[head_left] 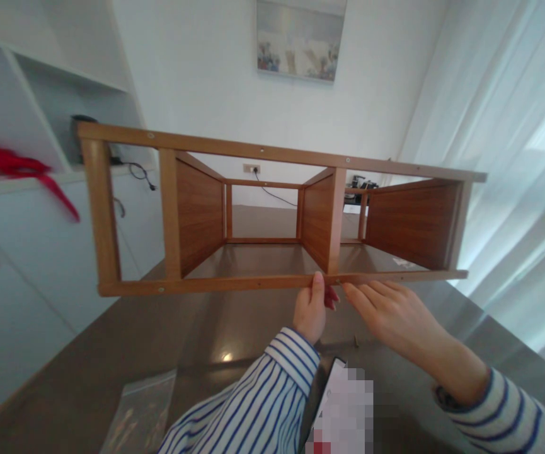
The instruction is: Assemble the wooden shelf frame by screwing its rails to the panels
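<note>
A wooden shelf frame (215, 285) lies on its side, its long rails running across the view and its shelf panels standing upright. My left hand (310, 309) is closed around the near lower rail, thumb on the outer face and red-nailed fingertips showing beneath. Just right of it, the fingers of my right hand (390, 309) are closed together against a small screw (339, 282) at the rail, below the middle panel (320, 221). Its thumb is hidden. Another loose screw (356, 341) is on the grey table below the hands.
A clear zip bag (140, 410) with small hardware lies at the lower left. Beside my left sleeve is a phone (343, 410), partly blurred out. White cabinets (21, 265) with a red cloth or ribbon (12, 165) stand left; a sheer curtain (513, 189) hangs right.
</note>
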The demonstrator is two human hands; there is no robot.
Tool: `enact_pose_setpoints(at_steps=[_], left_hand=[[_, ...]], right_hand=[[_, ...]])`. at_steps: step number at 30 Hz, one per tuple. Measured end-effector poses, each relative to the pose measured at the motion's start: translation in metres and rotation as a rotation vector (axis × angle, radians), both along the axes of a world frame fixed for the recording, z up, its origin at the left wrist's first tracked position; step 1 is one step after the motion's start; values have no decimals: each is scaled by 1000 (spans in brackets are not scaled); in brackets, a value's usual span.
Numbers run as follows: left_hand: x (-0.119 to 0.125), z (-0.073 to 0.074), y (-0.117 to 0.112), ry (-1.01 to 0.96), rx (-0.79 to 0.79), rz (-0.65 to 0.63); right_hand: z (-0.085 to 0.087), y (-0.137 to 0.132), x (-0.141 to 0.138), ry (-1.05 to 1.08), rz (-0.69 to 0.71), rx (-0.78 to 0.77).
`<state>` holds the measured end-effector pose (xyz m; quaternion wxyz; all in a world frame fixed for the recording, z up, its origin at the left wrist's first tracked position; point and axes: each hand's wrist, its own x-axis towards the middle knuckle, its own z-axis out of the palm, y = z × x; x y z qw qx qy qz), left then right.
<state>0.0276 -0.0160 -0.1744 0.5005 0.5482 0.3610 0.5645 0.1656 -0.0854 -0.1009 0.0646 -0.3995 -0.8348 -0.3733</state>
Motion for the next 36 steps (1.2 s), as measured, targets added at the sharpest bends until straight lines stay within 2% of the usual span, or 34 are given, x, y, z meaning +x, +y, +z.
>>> enact_pose_setpoints(at_steps=[19,27,32,36], left_hand=[[2,-9,4,-93,-38,-30],[-1,-7,3,-84,-20,-3],[-1,-3,2,-104,-53,8],[-2,-3,3,-104,-87,33]], right_hand=[[-18,6,-11,205,-51,37],[-14,4,-6,137,-22,29],[-8,-3,-2,188,50,35],[-12,-12,14,208,-31,-6]])
